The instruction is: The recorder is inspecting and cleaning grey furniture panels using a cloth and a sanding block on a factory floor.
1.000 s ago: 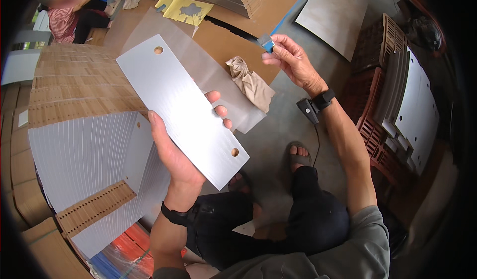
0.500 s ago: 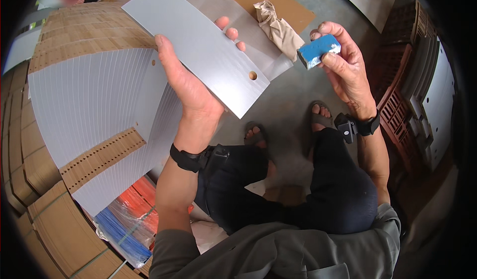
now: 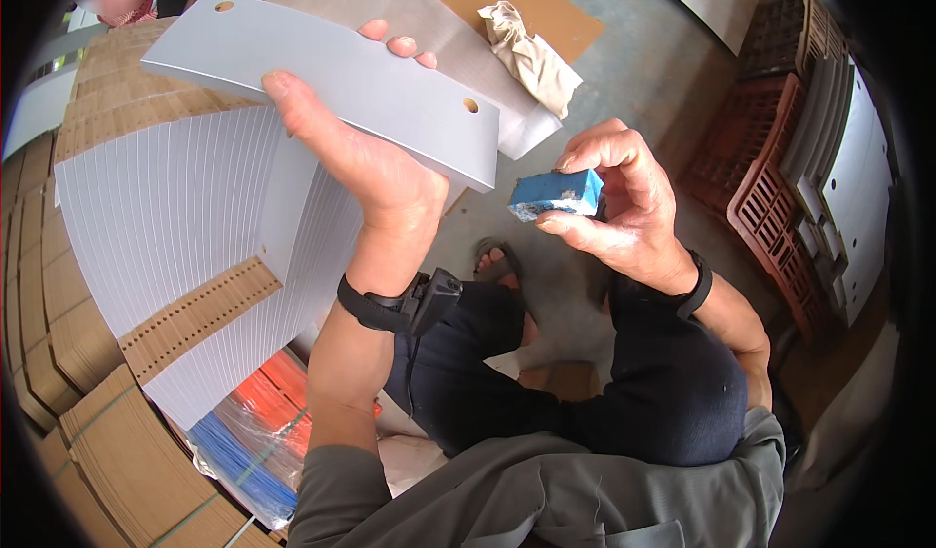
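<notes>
Blue block (image 3: 558, 195) now sits lower, pinched in our right hand (image 3: 639, 226) just beside, not touching, the grey board (image 3: 322, 56) our left hand (image 3: 380, 173) grips, with panel stack (image 3: 175, 197) beyond and no telling how much we've finished.

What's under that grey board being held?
The left hand, its fingertips showing past the far edge of the grey board, and a row of panels below. Covered: the board's underside and the fingers' middles.

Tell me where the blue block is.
In the head view, the blue block is right of centre, pinched in the right hand, near the right end of the grey panel.
</notes>
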A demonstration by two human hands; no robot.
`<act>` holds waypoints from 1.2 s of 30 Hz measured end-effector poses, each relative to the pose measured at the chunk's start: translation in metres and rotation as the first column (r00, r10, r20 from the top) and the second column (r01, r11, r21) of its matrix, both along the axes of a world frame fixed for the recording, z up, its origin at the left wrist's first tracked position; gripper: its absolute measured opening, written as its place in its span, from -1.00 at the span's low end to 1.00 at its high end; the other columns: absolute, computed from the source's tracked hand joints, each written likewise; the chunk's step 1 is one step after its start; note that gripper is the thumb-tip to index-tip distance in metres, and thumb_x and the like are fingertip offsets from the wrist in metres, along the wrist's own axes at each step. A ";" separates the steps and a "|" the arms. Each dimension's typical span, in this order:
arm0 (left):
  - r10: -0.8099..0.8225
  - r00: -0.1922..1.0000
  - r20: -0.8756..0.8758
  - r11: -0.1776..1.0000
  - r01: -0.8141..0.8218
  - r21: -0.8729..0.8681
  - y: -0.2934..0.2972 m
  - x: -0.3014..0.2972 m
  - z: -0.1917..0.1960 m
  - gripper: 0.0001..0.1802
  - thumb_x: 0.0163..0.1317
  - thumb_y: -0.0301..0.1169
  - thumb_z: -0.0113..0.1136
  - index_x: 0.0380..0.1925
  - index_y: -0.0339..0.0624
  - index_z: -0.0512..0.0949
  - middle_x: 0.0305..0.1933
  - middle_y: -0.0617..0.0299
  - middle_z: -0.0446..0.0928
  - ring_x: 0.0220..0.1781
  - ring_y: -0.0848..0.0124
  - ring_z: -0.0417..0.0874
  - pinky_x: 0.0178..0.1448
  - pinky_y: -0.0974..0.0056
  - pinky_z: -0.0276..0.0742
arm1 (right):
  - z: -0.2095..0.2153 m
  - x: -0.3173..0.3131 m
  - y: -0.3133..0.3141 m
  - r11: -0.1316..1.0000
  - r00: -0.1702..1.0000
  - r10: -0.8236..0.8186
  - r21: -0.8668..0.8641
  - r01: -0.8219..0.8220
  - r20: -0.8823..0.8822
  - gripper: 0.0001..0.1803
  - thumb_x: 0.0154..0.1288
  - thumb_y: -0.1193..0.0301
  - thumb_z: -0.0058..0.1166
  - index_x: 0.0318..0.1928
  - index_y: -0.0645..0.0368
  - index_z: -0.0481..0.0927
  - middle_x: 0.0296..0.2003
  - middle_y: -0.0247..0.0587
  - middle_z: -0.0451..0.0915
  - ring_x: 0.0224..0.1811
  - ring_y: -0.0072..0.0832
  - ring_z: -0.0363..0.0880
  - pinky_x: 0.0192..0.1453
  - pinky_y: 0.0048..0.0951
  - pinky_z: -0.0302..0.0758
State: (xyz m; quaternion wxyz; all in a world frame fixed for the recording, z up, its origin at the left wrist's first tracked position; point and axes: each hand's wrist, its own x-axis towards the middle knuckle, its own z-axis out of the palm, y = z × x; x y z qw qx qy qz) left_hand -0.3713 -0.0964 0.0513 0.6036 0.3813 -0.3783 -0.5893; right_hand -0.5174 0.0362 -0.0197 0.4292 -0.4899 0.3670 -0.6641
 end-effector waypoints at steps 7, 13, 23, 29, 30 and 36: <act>0.013 0.999 0.036 0.999 -0.012 -0.035 0.005 -0.007 0.001 -0.22 0.38 0.41 -0.19 0.08 -0.09 0.41 0.00 0.03 0.50 -0.05 0.17 0.57 0.08 -0.04 0.55 | -0.003 0.002 -0.004 0.999 0.998 -0.047 -0.004 0.047 -0.043 -0.55 0.10 0.48 0.55 -0.05 0.18 0.56 -0.15 -0.26 0.60 -0.11 -0.52 0.61 -0.04 -0.46 0.59; -0.028 1.000 0.012 0.999 0.029 -0.036 0.002 -0.005 -0.001 -0.13 0.35 0.46 -0.18 0.28 -0.07 0.26 -0.01 0.06 0.50 -0.09 0.25 0.58 -0.01 0.07 0.58 | -0.004 0.002 0.003 0.999 0.987 -0.046 -0.004 0.046 -0.155 -0.56 0.08 0.43 0.57 -0.10 0.13 0.57 -0.21 -0.29 0.62 -0.21 -0.49 0.59 -0.15 -0.46 0.54; -0.027 1.000 -0.012 1.000 0.027 -0.003 0.000 -0.010 -0.001 -0.16 0.37 0.46 -0.26 0.22 -0.05 0.30 0.01 0.02 0.50 -0.08 0.21 0.58 -0.01 0.02 0.58 | -0.008 -0.006 -0.002 0.996 0.948 -0.079 -0.064 0.062 -0.309 -0.56 0.07 0.43 0.56 -0.11 0.13 0.56 -0.24 -0.31 0.59 -0.26 -0.47 0.53 -0.18 -0.43 0.51; -0.121 0.984 -0.127 0.992 0.124 0.017 -0.007 -0.004 -0.004 -0.22 0.41 0.40 -0.31 0.11 -0.08 0.40 0.00 0.01 0.52 -0.06 0.17 0.57 0.05 -0.07 0.56 | -0.013 -0.008 0.001 0.991 0.973 -0.131 -0.022 0.129 -0.189 -0.56 0.06 0.44 0.55 -0.10 0.14 0.56 -0.24 -0.30 0.59 -0.23 -0.49 0.57 -0.17 -0.44 0.52; -0.125 0.984 -0.128 0.992 0.128 0.018 -0.009 -0.003 -0.005 -0.22 0.41 0.40 -0.31 0.11 -0.08 0.40 0.00 0.01 0.52 -0.06 0.17 0.57 0.05 -0.07 0.56 | -0.013 -0.009 0.001 0.991 0.972 -0.134 -0.021 0.132 -0.191 -0.56 0.06 0.44 0.55 -0.10 0.14 0.56 -0.24 -0.30 0.59 -0.23 -0.49 0.57 -0.17 -0.44 0.52; -0.254 0.914 -0.317 0.955 0.289 0.068 -0.015 0.001 -0.011 -0.27 0.45 0.23 -0.37 -0.05 -0.24 0.50 -0.01 -0.07 0.50 -0.05 0.11 0.54 0.13 -0.08 0.52 | -0.017 -0.016 -0.001 0.987 0.976 -0.160 -0.054 0.154 -0.149 -0.56 0.06 0.46 0.54 -0.10 0.14 0.55 -0.19 -0.29 0.57 -0.20 -0.52 0.57 -0.15 -0.46 0.53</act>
